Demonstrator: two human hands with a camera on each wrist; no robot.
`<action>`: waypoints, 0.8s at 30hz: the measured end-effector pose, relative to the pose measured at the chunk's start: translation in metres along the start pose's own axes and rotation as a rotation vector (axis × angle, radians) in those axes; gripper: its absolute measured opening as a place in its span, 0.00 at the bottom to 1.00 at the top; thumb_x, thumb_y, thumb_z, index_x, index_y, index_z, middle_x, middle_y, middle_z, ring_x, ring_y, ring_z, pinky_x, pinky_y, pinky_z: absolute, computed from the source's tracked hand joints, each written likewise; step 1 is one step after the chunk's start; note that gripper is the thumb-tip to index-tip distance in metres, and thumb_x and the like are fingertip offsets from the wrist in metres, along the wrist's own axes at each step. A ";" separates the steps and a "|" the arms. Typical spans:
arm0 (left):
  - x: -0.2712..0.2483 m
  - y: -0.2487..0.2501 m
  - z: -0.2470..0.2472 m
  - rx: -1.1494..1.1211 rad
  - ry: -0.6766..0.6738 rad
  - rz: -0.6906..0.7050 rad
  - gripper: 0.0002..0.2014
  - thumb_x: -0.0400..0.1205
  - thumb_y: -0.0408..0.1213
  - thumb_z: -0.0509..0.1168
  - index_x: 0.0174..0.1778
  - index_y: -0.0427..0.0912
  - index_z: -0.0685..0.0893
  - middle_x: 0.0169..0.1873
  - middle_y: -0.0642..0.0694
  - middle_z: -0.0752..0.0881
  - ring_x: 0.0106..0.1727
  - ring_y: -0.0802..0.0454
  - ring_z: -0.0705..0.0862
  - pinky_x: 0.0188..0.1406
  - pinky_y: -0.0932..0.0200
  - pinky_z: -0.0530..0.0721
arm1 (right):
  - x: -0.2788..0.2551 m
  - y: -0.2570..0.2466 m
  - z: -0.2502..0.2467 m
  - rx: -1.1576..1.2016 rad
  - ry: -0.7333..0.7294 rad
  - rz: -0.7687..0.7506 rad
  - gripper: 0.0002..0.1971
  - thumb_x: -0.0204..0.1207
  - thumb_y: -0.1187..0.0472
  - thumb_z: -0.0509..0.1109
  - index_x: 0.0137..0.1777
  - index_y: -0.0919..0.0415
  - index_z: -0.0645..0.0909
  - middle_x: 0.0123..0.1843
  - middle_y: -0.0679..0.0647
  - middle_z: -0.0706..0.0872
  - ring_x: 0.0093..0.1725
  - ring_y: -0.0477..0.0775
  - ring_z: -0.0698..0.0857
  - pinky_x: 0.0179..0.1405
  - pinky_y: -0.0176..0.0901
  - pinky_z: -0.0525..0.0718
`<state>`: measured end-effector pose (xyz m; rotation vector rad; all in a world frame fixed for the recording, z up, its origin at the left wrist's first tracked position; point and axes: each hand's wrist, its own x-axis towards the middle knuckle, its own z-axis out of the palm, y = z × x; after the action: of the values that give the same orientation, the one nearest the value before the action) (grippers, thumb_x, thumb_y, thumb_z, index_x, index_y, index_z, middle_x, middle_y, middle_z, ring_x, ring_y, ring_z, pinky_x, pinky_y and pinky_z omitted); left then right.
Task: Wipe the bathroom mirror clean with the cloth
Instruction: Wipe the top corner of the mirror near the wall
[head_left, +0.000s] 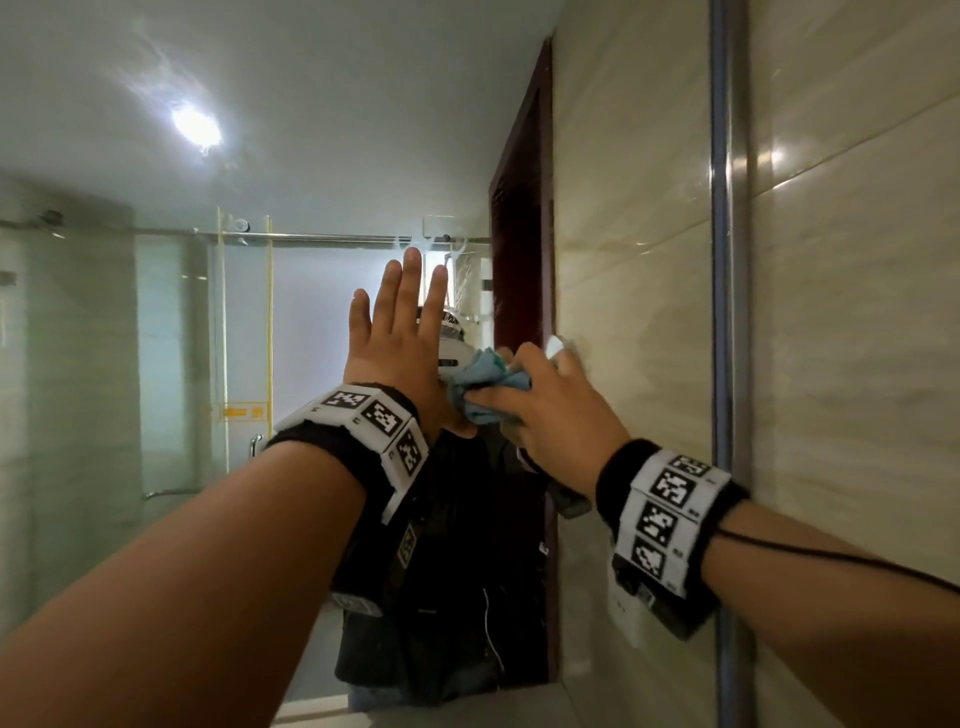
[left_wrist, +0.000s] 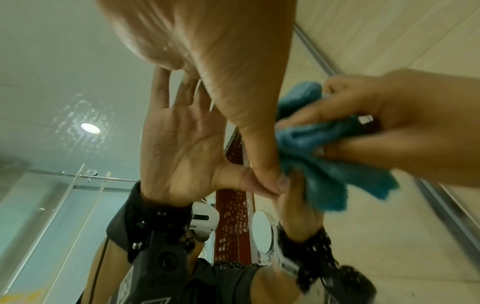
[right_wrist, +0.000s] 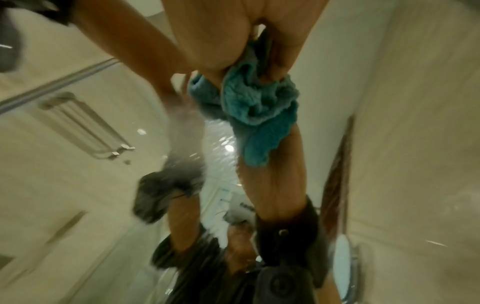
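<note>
The bathroom mirror (head_left: 156, 364) fills the left and middle of the head view. My left hand (head_left: 397, 332) lies flat against the glass with its fingers straight and pointing up. In the left wrist view its thumb (left_wrist: 267, 164) touches the glass, meeting its own reflection. Just to the right, my right hand (head_left: 545, 400) grips a bunched blue cloth (head_left: 483, 387) and holds it against the mirror. The cloth (left_wrist: 324, 164) hangs out of the right hand's fingers (left_wrist: 389, 127). The right wrist view is blurred and shows the cloth (right_wrist: 259, 107) crumpled in that hand. Droplets speckle the glass.
A metal frame strip (head_left: 730, 260) runs down the mirror's right edge, with beige wall tiles (head_left: 857, 364) beyond it. The glass reflects a shower screen (head_left: 171, 364), a ceiling light (head_left: 196, 126), a dark red door (head_left: 519, 234) and a person in dark clothes.
</note>
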<state>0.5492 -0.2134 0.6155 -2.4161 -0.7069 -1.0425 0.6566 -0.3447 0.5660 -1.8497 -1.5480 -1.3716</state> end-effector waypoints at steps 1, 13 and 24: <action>0.000 0.000 0.000 0.000 -0.014 -0.002 0.77 0.54 0.77 0.68 0.73 0.42 0.17 0.75 0.39 0.20 0.78 0.41 0.24 0.76 0.39 0.32 | 0.008 0.005 -0.008 0.009 -0.001 0.067 0.27 0.73 0.67 0.72 0.66 0.38 0.77 0.60 0.54 0.71 0.54 0.63 0.70 0.53 0.51 0.81; 0.000 0.002 -0.001 -0.012 -0.015 -0.004 0.75 0.57 0.78 0.67 0.75 0.41 0.20 0.76 0.38 0.23 0.79 0.40 0.26 0.77 0.37 0.34 | -0.036 -0.007 0.014 -0.042 0.037 0.021 0.31 0.59 0.68 0.82 0.62 0.44 0.83 0.59 0.55 0.69 0.45 0.66 0.77 0.37 0.50 0.85; -0.029 0.028 0.010 0.085 -0.071 0.134 0.71 0.61 0.73 0.68 0.75 0.42 0.20 0.76 0.39 0.22 0.78 0.39 0.25 0.74 0.34 0.31 | -0.002 0.019 -0.004 0.052 0.140 0.358 0.26 0.74 0.65 0.69 0.64 0.34 0.76 0.62 0.60 0.73 0.57 0.67 0.72 0.56 0.53 0.74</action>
<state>0.5536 -0.2385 0.5826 -2.4004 -0.5907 -0.8612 0.6717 -0.3553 0.5720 -1.8452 -1.1076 -1.2505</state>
